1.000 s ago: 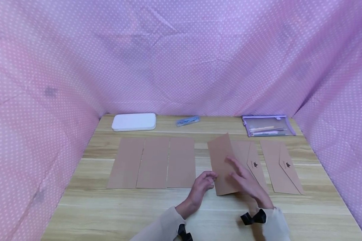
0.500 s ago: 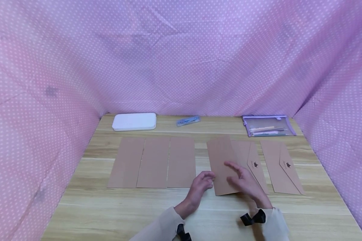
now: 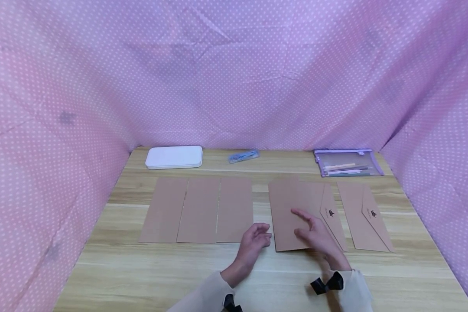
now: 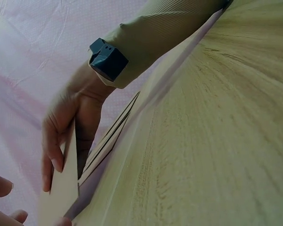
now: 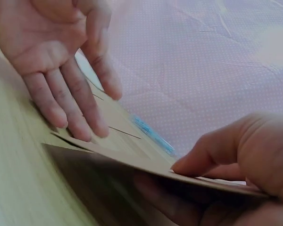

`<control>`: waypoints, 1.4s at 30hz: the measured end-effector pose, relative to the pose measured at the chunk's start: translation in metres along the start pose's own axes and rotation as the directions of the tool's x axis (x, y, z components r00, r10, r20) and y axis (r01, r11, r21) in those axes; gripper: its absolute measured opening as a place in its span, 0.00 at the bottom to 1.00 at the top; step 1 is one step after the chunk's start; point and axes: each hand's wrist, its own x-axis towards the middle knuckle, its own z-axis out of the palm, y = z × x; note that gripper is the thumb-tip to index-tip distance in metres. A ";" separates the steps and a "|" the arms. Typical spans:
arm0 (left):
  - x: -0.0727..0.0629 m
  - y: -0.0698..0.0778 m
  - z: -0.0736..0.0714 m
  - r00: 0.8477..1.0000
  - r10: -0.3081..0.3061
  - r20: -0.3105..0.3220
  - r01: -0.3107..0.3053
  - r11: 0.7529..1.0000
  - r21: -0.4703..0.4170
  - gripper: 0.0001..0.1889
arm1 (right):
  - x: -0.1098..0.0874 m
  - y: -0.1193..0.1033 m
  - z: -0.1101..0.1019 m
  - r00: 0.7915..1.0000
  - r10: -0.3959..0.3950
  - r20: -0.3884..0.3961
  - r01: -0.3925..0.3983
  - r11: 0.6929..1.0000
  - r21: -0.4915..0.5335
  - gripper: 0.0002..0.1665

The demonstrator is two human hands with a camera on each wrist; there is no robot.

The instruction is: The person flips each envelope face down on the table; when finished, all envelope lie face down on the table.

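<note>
Right hand (image 3: 316, 234) pinches a brown envelope (image 3: 283, 208), thumb above, fingers beneath, apparently to hold it clear of the table (image 3: 179, 277). Left hand (image 3: 251, 243), relaxed and holding nothing, stands beside its left edge. Crown-marked envelope (image 3: 323, 203) lies right of the grip; contact between them unclear.

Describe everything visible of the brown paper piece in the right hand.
The brown paper piece looks like stiff kraft paper: rectangular, taller than wide in the head view, its upper face plain. The right hand grips it from both faces and holds it tilted, part of it off the tabletop; the right wrist view shows its dark, shaded underside. It lies just left of a crown-marked envelope; any overlap is unclear. The left hand is close by its left edge.
</note>
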 end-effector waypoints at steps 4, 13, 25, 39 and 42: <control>0.000 -0.002 0.000 1.000 -0.006 0.015 0.006 1.000 -0.029 0.24 | 0.000 -0.001 0.001 1.000 0.029 -0.013 -0.028 0.999 0.015 0.38; 0.005 -0.008 0.004 0.998 -0.063 -0.009 0.062 0.996 -0.066 0.26 | 0.001 -0.002 0.003 0.994 0.101 -0.033 -0.096 0.988 0.120 0.38; 0.008 -0.010 0.007 0.993 -0.106 -0.056 0.102 0.992 -0.074 0.23 | 0.000 -0.008 0.012 0.985 0.171 -0.026 -0.156 0.945 0.289 0.39; 0.010 -0.004 0.003 0.991 -0.089 -0.102 0.084 0.995 -0.053 0.22 | -0.002 -0.010 0.011 0.991 0.131 -0.025 -0.121 0.960 0.253 0.41; 0.011 -0.002 0.003 0.989 -0.097 -0.108 0.091 0.994 -0.060 0.22 | -0.005 -0.011 0.009 0.993 0.111 -0.025 -0.103 0.971 0.218 0.40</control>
